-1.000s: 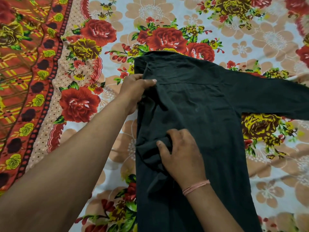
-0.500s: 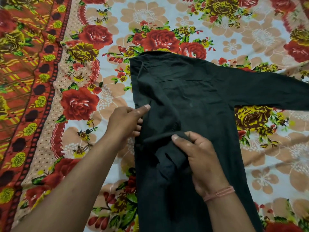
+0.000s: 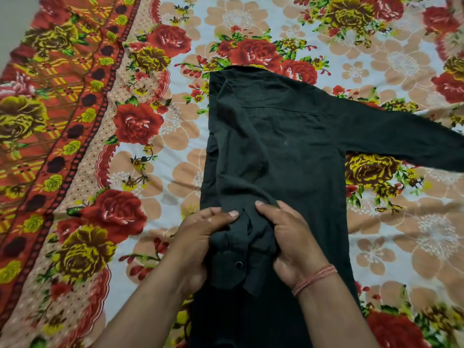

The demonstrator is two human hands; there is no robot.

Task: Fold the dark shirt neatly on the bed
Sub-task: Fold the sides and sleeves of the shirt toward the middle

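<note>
Shirt [image 3: 288,151] flat on bed [image 3: 175,177], back up. Left hand [image 3: 200,237] has come down from shoulder edge to join right hand [image 3: 291,239]; both grips closed on folded-in sleeve cuff [image 3: 238,262] between them. Other sleeve [image 3: 401,141] beyond right grip, still unfolded.

Dark shirt [image 3: 283,151]: near-black, back side up, lying flat on the bed [image 3: 175,159], collar end far from camera, hem toward it. One sleeve extends out straight to the right. Other sleeve folded in over the body; its cuff [image 3: 238,262], with one visible button, is bunched up at mid-body.
</note>
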